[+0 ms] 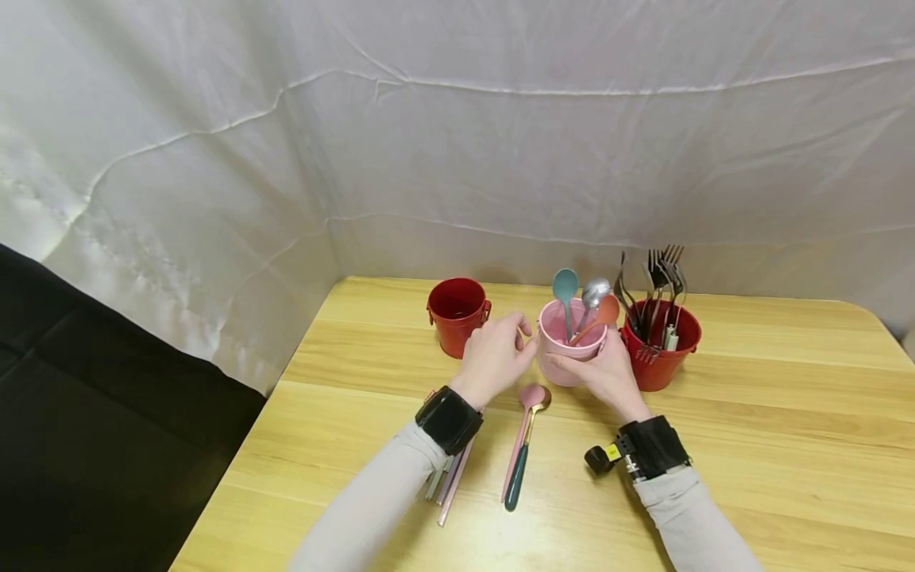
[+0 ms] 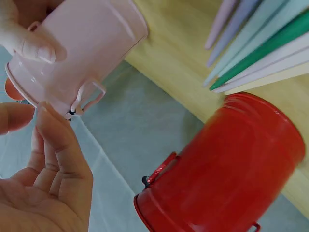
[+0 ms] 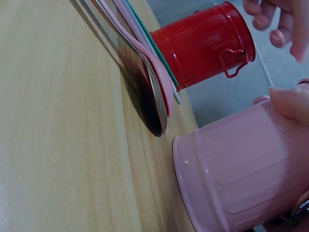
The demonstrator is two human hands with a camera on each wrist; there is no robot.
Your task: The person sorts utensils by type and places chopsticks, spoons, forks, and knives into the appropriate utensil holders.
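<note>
My right hand (image 1: 616, 380) grips a small pink bucket (image 1: 557, 369) from its right, thumb across the front wall. Out of the bucket lean a teal spoon (image 1: 565, 284), a silver spoon (image 1: 595, 292) and an orange spoon (image 1: 608, 309). My left hand (image 1: 495, 359) is just left of the pink rim, holding nothing. Its fingers are loosely bent, with the thumb and index fingertips apart near the rim in the left wrist view. In front of the bucket, a pink spoon (image 1: 532, 395) and a gold spoon with a dark green handle (image 1: 516, 478) lie side by side on the table.
A red bucket (image 1: 452, 337) stands at the back left. Another red bucket (image 1: 656, 372), holding several forks (image 1: 661, 274), is close on the pink one's right. Several pastel chopsticks (image 1: 457, 486) lie partly under my left forearm. Pale cloth (image 1: 500, 159) hangs behind the table.
</note>
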